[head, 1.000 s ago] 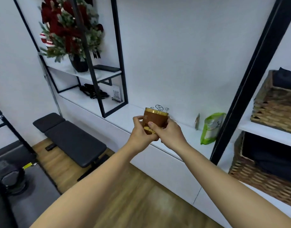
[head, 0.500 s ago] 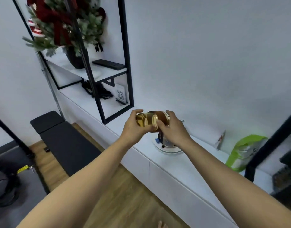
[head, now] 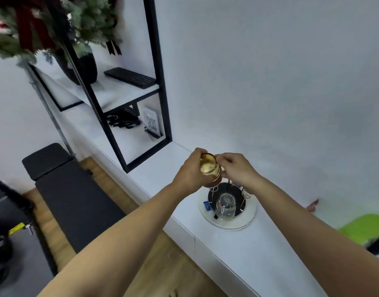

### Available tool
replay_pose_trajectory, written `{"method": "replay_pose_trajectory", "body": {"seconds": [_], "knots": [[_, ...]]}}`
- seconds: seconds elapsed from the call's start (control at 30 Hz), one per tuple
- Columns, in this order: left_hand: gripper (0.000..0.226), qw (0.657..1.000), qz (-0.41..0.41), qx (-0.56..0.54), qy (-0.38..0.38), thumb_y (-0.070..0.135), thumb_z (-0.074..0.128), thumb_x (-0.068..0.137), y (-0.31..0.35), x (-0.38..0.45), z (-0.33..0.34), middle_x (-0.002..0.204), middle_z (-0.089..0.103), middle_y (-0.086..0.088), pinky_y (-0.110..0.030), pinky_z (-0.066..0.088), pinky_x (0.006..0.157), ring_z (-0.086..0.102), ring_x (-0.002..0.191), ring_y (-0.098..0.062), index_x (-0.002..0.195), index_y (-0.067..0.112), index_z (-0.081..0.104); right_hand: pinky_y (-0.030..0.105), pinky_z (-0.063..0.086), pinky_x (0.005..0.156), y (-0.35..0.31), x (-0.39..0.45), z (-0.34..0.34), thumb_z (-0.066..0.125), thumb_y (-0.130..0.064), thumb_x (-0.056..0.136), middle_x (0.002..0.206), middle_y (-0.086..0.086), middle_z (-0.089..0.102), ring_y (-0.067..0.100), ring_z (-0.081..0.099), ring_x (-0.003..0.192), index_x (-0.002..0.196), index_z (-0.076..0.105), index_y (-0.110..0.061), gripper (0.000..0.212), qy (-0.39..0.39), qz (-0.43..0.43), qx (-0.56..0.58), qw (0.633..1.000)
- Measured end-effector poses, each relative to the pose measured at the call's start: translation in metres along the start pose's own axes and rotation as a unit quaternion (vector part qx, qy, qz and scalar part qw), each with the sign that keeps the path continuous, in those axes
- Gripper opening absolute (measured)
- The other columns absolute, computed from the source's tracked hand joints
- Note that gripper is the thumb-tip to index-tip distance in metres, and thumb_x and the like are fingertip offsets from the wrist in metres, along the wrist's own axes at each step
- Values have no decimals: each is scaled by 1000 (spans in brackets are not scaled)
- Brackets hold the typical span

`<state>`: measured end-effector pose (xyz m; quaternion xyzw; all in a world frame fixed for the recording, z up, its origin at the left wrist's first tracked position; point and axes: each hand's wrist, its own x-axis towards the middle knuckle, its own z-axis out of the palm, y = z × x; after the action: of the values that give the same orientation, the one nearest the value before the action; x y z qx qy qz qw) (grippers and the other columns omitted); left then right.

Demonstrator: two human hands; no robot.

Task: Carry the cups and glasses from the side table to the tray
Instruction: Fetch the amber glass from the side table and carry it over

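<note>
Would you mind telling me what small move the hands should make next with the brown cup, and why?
Probably lower the brown, gold-lined cup onto a free wire prong of the round white tray's rack. Both the left hand and right hand hold it tipped on its side just above the rack, where a clear glass already sits upside down on the near side.

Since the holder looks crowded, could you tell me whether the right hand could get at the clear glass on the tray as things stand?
Probably not yet: the right hand and left hand both grip the gold-rimmed cup above the tray; the clear glass sits inverted among wire prongs.
</note>
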<state>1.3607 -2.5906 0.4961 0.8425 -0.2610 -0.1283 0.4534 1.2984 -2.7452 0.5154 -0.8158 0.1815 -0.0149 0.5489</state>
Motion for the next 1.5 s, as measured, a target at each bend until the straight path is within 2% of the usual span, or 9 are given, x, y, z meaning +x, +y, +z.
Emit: {"method": "replay_pose_trajectory", "body": {"seconds": [0.1,0.27,0.43,0.73,0.93,1.1,1.23,1.33,1.5], "knots": [[78,998,4,32,-50,34,83,67,-18,21,11,121,55,11,-31,50,89,59,107,-15,135,25,45,59,52,97,13,15,1,59,-33,96,103,21,73,31,72,94,91,76,-15,26,-13,38,42,998],[74,992,13,71,-99,23,84,76,-40,55,28,132,54,3,-32,50,90,58,112,-18,138,21,43,47,55,99,36,39,5,58,-31,99,91,-2,75,17,72,94,93,75,-18,22,-4,86,60,994],[71,985,16,95,-144,22,84,77,-59,75,43,130,56,-3,-28,45,80,58,103,-17,137,18,45,46,54,100,53,54,8,58,-29,101,91,1,76,22,73,99,86,72,-20,22,-15,117,63,991],[71,975,30,145,-167,33,84,78,-77,92,59,126,56,-3,-39,53,85,62,107,-24,136,19,46,45,53,102,78,74,16,56,-31,100,95,-7,77,14,71,102,87,72,-30,22,-15,131,55,990],[72,969,31,163,-184,35,85,74,-83,99,54,122,57,-2,-40,53,83,61,103,-23,133,21,46,51,53,100,87,86,15,56,-37,94,96,-2,78,19,73,101,90,75,-28,22,-38,123,46,991],[78,955,36,199,-216,30,87,73,-92,102,56,127,55,-4,-43,54,84,60,106,-26,138,20,44,47,55,99,95,91,20,55,-34,97,94,-1,78,18,73,98,93,76,-20,26,-53,143,25,988],[81,947,28,213,-238,28,85,75,-103,105,62,130,53,-5,-44,53,87,59,110,-28,143,20,42,32,54,80,101,95,27,52,-29,98,80,-6,68,12,66,80,85,70,-19,24,-50,152,-26,987],[79,943,23,219,-248,28,85,75,-113,107,70,130,53,-6,-45,53,88,58,110,-29,141,20,42,34,46,69,110,99,34,47,-22,100,68,-3,56,14,54,65,86,66,-13,25,-65,162,-70,982],[73,936,14,230,-266,28,84,77,-129,110,80,128,54,-6,-46,54,88,58,110,-29,138,20,44,32,45,66,124,103,43,41,-15,101,76,2,60,16,56,73,86,62,-14,26,-94,159,-139,973]]}}
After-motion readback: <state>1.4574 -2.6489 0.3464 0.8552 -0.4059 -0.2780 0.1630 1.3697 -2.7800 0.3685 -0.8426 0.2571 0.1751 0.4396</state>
